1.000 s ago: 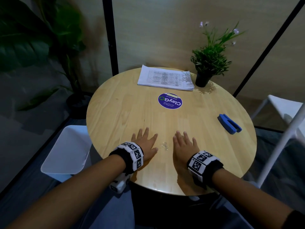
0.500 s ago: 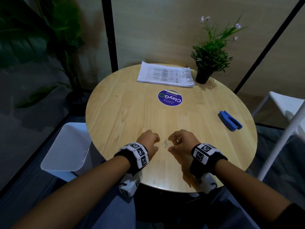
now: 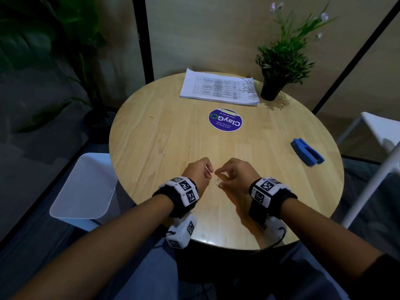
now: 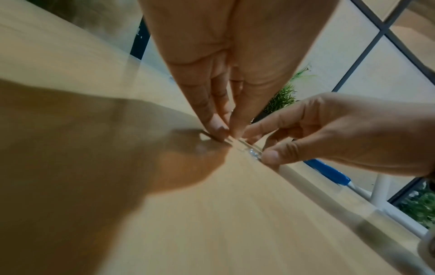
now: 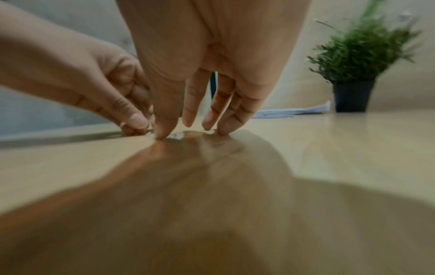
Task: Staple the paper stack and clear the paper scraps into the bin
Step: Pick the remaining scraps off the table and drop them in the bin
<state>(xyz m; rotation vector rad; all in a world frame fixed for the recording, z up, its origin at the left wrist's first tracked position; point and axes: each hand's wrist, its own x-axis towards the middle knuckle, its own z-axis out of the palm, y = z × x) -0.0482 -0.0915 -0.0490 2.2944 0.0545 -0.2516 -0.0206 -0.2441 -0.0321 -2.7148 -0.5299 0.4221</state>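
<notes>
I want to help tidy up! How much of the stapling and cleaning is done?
Nothing looks finished yet. The paper stack lies at the table's far edge, and the blue stapler sits untouched off to the right. Right now the left hand and right hand are gathering a tiny shiny scrap with their fingertips. Left to do: drop it into the white bin and staple the stack.
</notes>
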